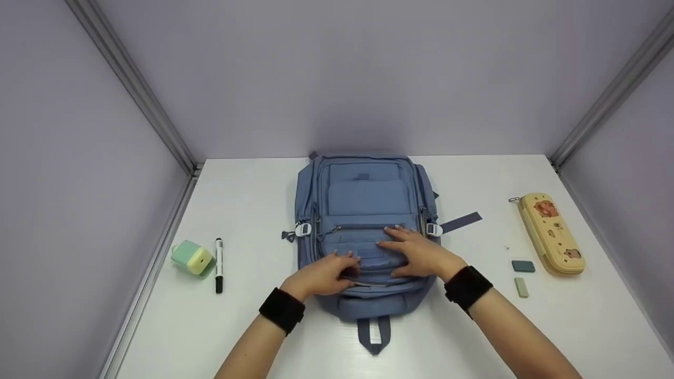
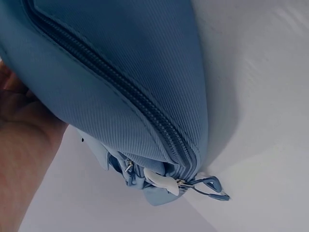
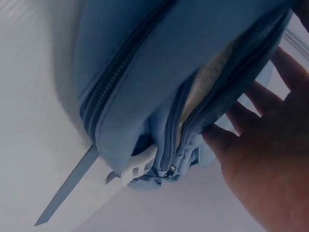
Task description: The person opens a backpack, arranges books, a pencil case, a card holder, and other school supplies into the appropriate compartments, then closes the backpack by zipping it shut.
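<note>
A blue backpack point(image 1: 368, 197) lies on its back on the white table, its top handle point(image 1: 363, 337) toward me. Near its top end, a zipped compartment gapes partly, and the right wrist view shows a pale lining point(image 3: 205, 82) between the zipper edges. My left hand point(image 1: 324, 273) touches the bag's front with bent fingers, the thumb low beside the opening; in the left wrist view the fabric hides most of its fingers. My right hand point(image 1: 421, 252) rests on the front panel with its fingers spread, close to the front pocket zipper point(image 1: 363, 227).
On the left are a green and yellow small device point(image 1: 192, 258) and a black-and-white marker point(image 1: 219, 266). To the right lie a yellow pencil case point(image 1: 553, 234), a dark teal eraser-like block point(image 1: 523, 266) and a pale green one point(image 1: 521, 287). Walls border the table.
</note>
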Available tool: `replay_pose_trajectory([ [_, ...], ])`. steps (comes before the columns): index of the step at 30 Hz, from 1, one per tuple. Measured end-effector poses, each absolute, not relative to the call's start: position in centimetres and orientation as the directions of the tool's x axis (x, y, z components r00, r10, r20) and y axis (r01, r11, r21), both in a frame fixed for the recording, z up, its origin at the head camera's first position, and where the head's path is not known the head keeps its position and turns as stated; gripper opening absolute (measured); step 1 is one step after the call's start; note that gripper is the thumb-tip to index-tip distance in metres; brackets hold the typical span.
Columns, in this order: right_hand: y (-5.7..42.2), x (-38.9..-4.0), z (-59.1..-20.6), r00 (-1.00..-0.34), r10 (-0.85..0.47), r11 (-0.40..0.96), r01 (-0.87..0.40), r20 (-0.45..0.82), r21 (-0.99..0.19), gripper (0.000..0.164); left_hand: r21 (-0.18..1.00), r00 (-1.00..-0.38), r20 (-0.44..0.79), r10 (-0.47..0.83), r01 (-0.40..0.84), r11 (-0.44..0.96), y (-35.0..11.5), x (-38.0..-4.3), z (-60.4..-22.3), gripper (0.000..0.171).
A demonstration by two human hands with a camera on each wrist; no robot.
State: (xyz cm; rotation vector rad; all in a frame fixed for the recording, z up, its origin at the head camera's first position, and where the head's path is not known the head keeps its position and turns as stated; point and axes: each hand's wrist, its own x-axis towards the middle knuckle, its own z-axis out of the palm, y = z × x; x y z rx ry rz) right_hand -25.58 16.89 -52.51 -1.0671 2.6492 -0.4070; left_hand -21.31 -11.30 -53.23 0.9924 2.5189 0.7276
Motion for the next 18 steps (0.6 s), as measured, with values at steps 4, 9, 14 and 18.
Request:
replay_pose_trajectory([
  [4, 17.2, -25.4, -53.4, -0.679, -0.728, 0.668, -0.675, -0.089, -0.315, 0.071, 0.574, -0.706, -0.119, 0.698, 0.525, 0.629, -11.3, -21.4, -53.3, 0.030],
  [9, 17.5, -25.2, -54.0, -0.657, -0.751, 0.643, -0.708, -0.060, -0.291, 0.066, 0.584, -0.720, -0.077, 0.689, 0.528, 0.617, -11.6, -21.7, -53.5, 0.036],
  [14, 17.5, -25.2, -54.1, -0.653, -0.755, 0.639, -0.714, -0.058, -0.285, 0.062, 0.562, -0.745, -0.027, 0.666, 0.540, 0.627, -11.9, -22.2, -53.8, 0.039],
  [18, 17.4, -25.3, -54.1, -0.657, -0.750, 0.646, -0.707, -0.070, -0.288, 0.059, 0.471, -0.756, 0.008, 0.655, 0.581, 0.664, -12.0, -22.6, -54.0, 0.038],
])
